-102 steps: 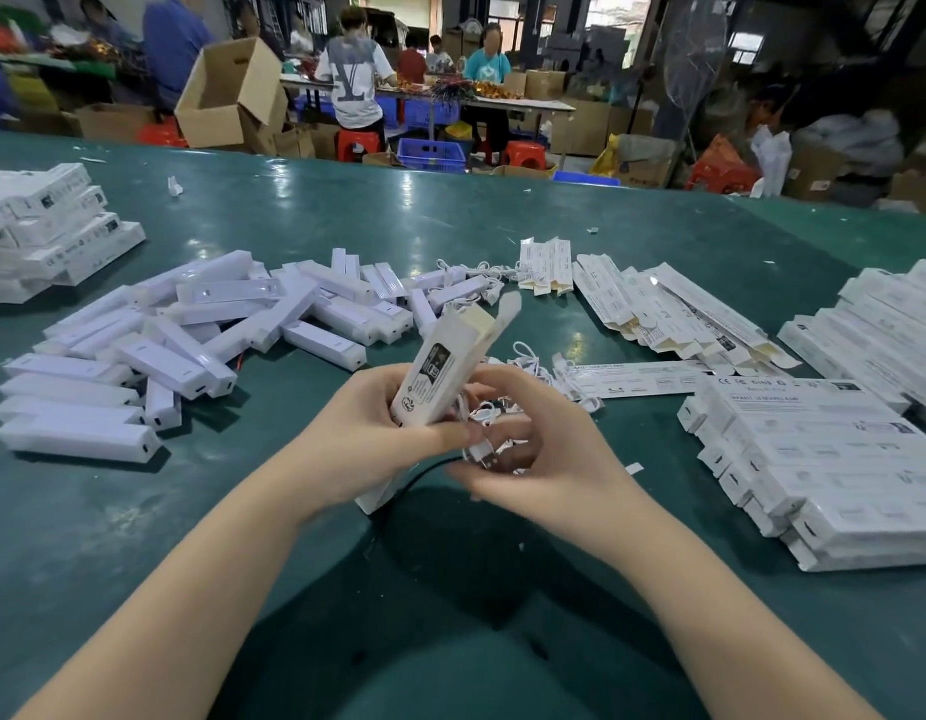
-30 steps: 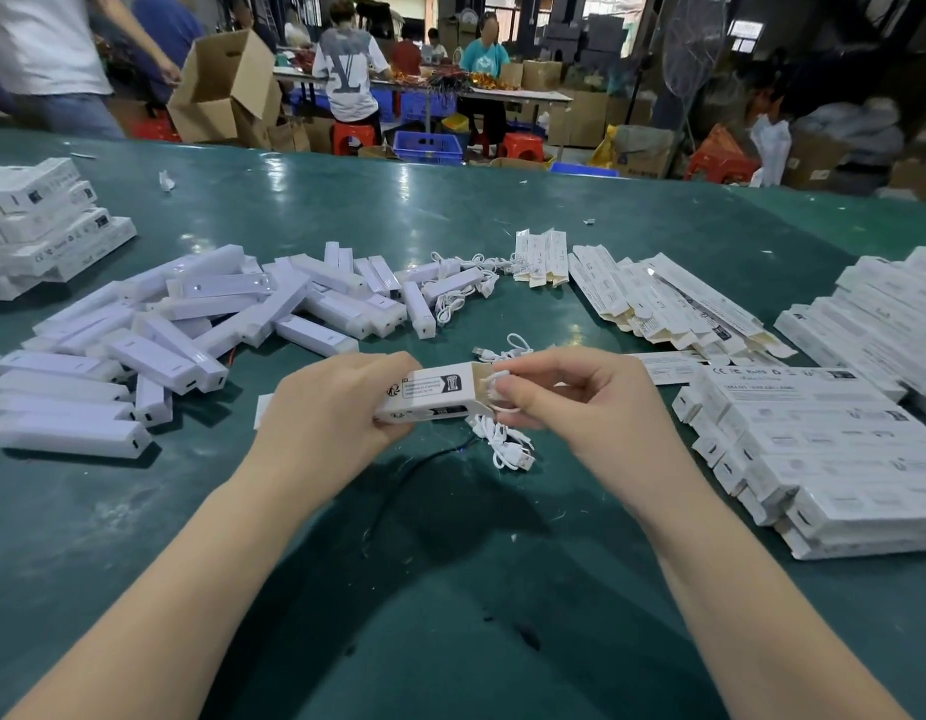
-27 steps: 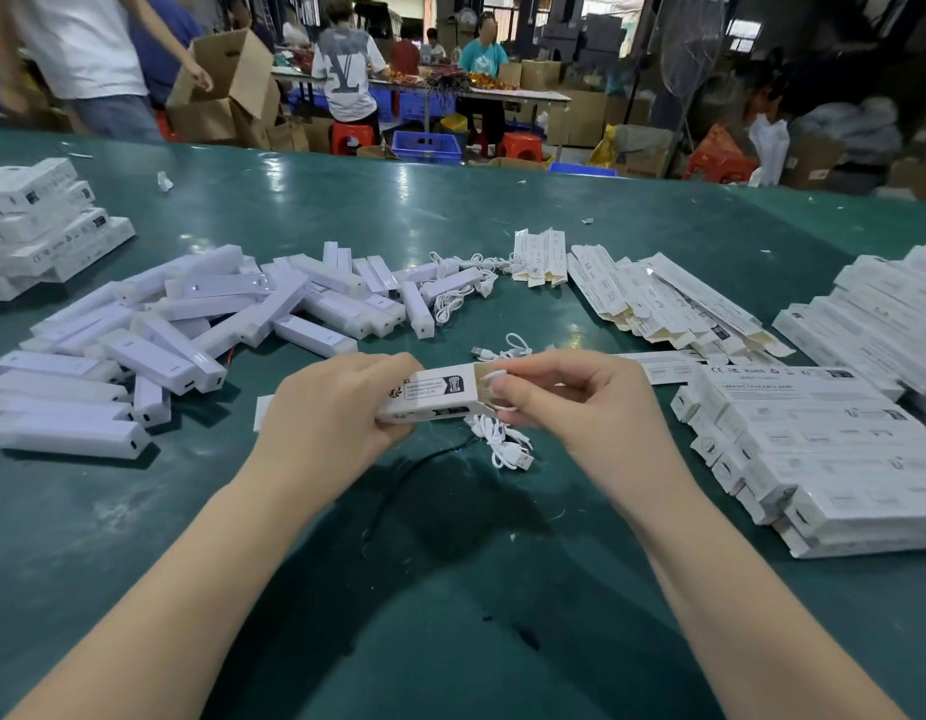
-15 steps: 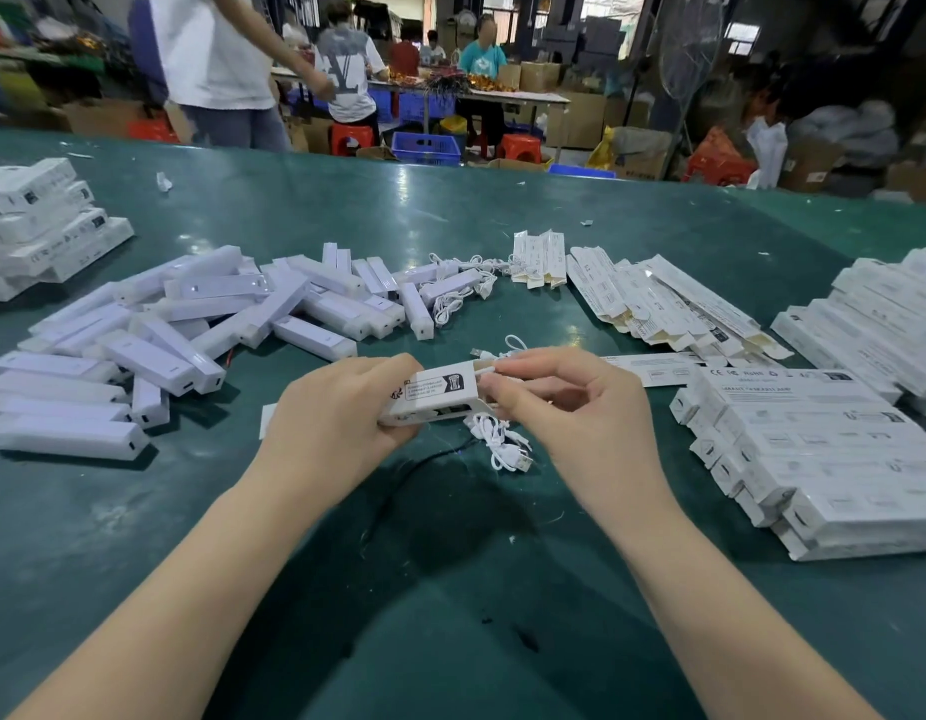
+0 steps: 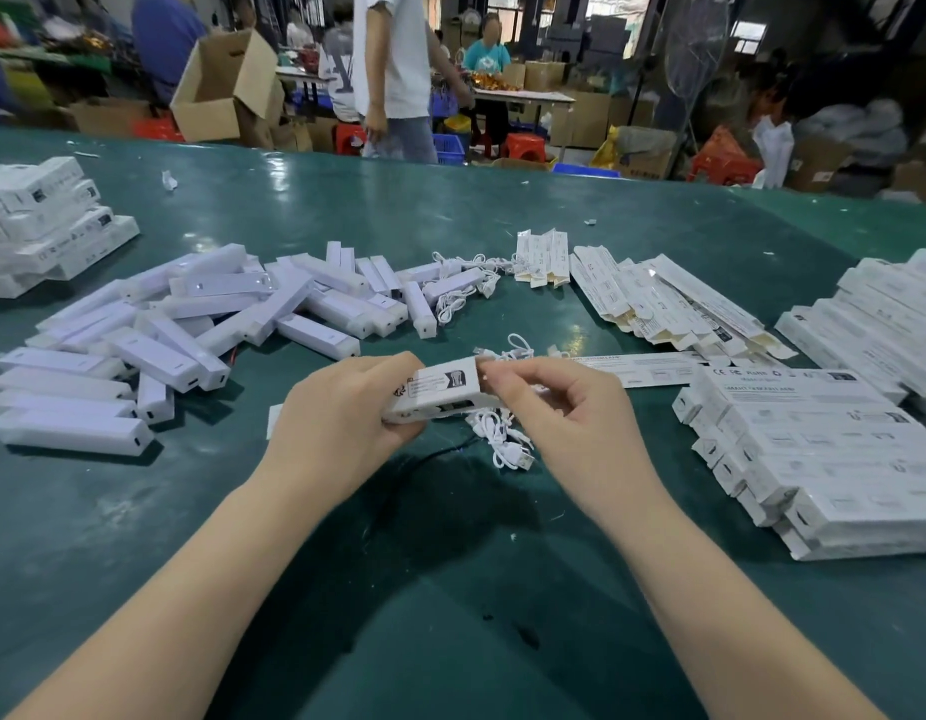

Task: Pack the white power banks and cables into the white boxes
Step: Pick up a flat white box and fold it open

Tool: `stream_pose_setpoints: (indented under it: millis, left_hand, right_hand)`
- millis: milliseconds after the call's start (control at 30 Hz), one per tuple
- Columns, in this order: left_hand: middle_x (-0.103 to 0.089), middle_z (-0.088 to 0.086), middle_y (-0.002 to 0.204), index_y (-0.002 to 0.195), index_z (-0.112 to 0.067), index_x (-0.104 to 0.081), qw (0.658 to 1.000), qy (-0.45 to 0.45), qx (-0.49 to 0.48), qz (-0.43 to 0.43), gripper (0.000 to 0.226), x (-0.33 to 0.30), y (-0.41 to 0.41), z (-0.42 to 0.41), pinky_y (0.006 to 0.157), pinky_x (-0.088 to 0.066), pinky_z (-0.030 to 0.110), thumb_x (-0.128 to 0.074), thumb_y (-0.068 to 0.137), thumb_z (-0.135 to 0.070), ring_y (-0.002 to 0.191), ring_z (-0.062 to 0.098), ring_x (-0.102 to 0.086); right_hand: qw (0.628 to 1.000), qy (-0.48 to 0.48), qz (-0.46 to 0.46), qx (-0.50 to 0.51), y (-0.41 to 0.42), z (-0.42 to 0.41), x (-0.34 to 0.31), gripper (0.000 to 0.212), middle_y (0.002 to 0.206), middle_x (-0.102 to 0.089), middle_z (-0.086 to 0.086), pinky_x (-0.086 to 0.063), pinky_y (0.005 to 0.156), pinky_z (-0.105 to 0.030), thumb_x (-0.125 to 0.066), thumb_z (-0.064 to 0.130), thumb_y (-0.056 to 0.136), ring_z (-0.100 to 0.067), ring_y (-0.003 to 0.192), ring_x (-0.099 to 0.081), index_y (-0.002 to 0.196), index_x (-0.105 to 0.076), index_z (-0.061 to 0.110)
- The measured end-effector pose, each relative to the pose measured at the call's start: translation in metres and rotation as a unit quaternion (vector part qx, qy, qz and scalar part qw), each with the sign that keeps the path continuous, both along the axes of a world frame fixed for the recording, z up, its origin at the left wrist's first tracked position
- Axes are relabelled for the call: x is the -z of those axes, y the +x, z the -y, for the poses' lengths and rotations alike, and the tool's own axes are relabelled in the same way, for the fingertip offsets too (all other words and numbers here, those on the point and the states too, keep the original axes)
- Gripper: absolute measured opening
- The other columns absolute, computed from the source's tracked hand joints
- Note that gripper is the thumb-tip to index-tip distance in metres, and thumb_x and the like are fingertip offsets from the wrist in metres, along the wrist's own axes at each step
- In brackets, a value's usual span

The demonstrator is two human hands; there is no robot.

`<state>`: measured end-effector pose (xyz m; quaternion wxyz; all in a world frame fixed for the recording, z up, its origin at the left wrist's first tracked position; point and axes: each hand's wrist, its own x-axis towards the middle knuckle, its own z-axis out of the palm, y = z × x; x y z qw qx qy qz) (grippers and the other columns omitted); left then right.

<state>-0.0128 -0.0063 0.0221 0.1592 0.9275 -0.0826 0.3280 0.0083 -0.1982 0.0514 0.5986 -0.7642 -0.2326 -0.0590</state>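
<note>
A white box (image 5: 440,391) lies level between my hands above the green table (image 5: 450,589). My left hand (image 5: 346,423) grips its left part. My right hand (image 5: 564,413) pinches the box's right end with thumb and forefinger, its other fingers curled. A loose white cable (image 5: 505,439) lies on the table just under the box. Several bare white power banks (image 5: 201,319) are heaped at the left. More cables (image 5: 460,293) lie beyond them.
Flat unfolded boxes (image 5: 674,304) fan out at the right middle. Stacks of filled boxes sit at the right (image 5: 824,459), far right (image 5: 887,314) and far left (image 5: 39,220). A person in a white shirt (image 5: 393,75) walks behind the table; cardboard cartons (image 5: 221,85) stand there.
The box went from tilted upright to level between my hands. My right hand moved from the cable under it to the box's right end. A person walked across behind the table.
</note>
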Motion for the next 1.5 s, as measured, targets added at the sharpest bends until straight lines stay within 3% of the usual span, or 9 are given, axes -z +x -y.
stream_pose_setpoints:
  millis: [133, 300, 467, 633, 900, 1033, 1300, 1400, 1500]
  left_hand:
    - [-0.06, -0.004, 0.071, 0.082, -0.019, -0.056, 0.995, -0.094, -0.018, -0.039, 0.023, 0.002, 0.005, -0.001, 0.06, -0.045, 0.038, -0.077, 0.076, -0.029, 0.07, 0.025, -0.052]
    - [-0.061, -0.004, 0.07, 0.085, -0.02, -0.061, 0.99, -0.134, -0.021, -0.05, 0.022, 0.004, 0.003, 0.002, 0.062, -0.048, 0.04, -0.079, 0.074, -0.028, 0.069, 0.025, -0.054]
    - [-0.056, -0.011, 0.067, 0.087, -0.027, -0.062, 0.99, -0.126, -0.026, -0.052, 0.021, 0.007, 0.004, 0.006, 0.061, -0.047, 0.035, -0.076, 0.073, -0.023, 0.068, 0.02, -0.053]
    - [-0.048, -0.014, 0.06, 0.081, -0.032, -0.057, 0.991, -0.123, -0.031, -0.031, 0.03, 0.005, 0.003, 0.004, 0.057, -0.045, 0.035, -0.08, 0.069, -0.016, 0.063, 0.021, -0.047]
    - [-0.051, -0.011, 0.06, 0.075, -0.022, -0.052, 0.988, -0.148, 0.002, -0.037, 0.027, 0.005, 0.004, 0.012, 0.053, -0.043, 0.035, -0.079, 0.074, -0.019, 0.057, 0.011, -0.046]
    - [-0.05, -0.009, 0.059, 0.072, -0.021, -0.048, 0.991, -0.129, -0.021, -0.024, 0.031, 0.003, 0.003, 0.011, 0.053, -0.045, 0.037, -0.079, 0.071, -0.018, 0.056, 0.016, -0.046]
    - [-0.049, -0.011, 0.065, 0.082, -0.014, -0.059, 0.999, -0.041, -0.011, -0.016, 0.023, -0.002, -0.004, 0.014, 0.052, -0.044, 0.035, -0.078, 0.07, -0.009, 0.061, 0.023, -0.046]
    - [-0.054, -0.002, 0.068, 0.08, -0.008, -0.055, 1.0, -0.012, -0.017, -0.004, 0.024, -0.002, -0.004, 0.016, 0.049, -0.039, 0.031, -0.077, 0.071, -0.008, 0.059, 0.024, -0.044]
    - [-0.051, 0.0, 0.072, 0.08, -0.009, -0.046, 0.999, -0.041, -0.03, -0.016, 0.028, -0.003, -0.004, 0.016, 0.051, -0.043, 0.037, -0.073, 0.073, -0.005, 0.061, 0.028, -0.044]
  right_hand:
    - [0.995, -0.073, 0.064, -0.002, -0.008, -0.008, 0.005, 0.036, 0.122, -0.056, 0.008, -0.031, 0.109, -0.028, -0.057, 0.007, 0.096, -0.011, 0.124, -0.042, 0.116, -0.067, 0.035]
    - [0.995, -0.08, 0.065, -0.003, -0.009, -0.007, 0.004, 0.037, 0.14, -0.042, 0.009, -0.019, 0.114, -0.022, -0.057, 0.01, 0.096, -0.008, 0.136, -0.026, 0.116, -0.062, 0.04]
    - [0.993, -0.097, 0.06, 0.013, -0.001, -0.006, 0.005, 0.027, 0.136, -0.05, 0.008, -0.022, 0.115, -0.026, -0.064, 0.013, 0.093, -0.011, 0.134, -0.033, 0.107, -0.071, 0.034]
    - [0.99, -0.11, 0.08, -0.038, -0.002, -0.008, 0.006, 0.032, 0.121, -0.05, 0.023, -0.018, 0.102, -0.004, -0.061, 0.004, 0.094, -0.002, 0.122, -0.039, 0.113, -0.07, 0.027]
    - [0.995, 0.017, 0.1, -0.016, 0.0, -0.003, 0.009, 0.033, 0.106, -0.07, 0.017, -0.047, 0.093, -0.019, -0.067, 0.003, 0.089, -0.004, 0.103, -0.064, 0.115, -0.07, 0.023]
    - [0.992, -0.007, 0.122, 0.016, 0.003, -0.002, 0.013, 0.028, 0.092, -0.066, 0.026, -0.042, 0.081, -0.008, -0.061, 0.008, 0.094, 0.005, 0.088, -0.061, 0.115, -0.071, 0.023]
    - [0.992, 0.057, 0.105, 0.052, -0.002, -0.006, 0.018, 0.019, 0.089, -0.074, 0.014, -0.05, 0.081, -0.015, -0.069, 0.006, 0.088, -0.003, 0.085, -0.068, 0.092, -0.076, 0.022]
    - [0.985, -0.007, 0.149, 0.084, -0.008, -0.013, 0.024, 0.024, 0.117, -0.071, 0.001, -0.051, 0.094, -0.027, -0.062, 0.01, 0.091, -0.005, 0.112, -0.062, 0.113, -0.072, 0.011]
    - [0.987, -0.091, 0.129, 0.013, -0.022, -0.027, 0.031, 0.057, 0.155, -0.036, -0.001, -0.031, 0.116, -0.027, -0.052, 0.026, 0.093, 0.002, 0.143, -0.026, 0.146, -0.043, 0.009]
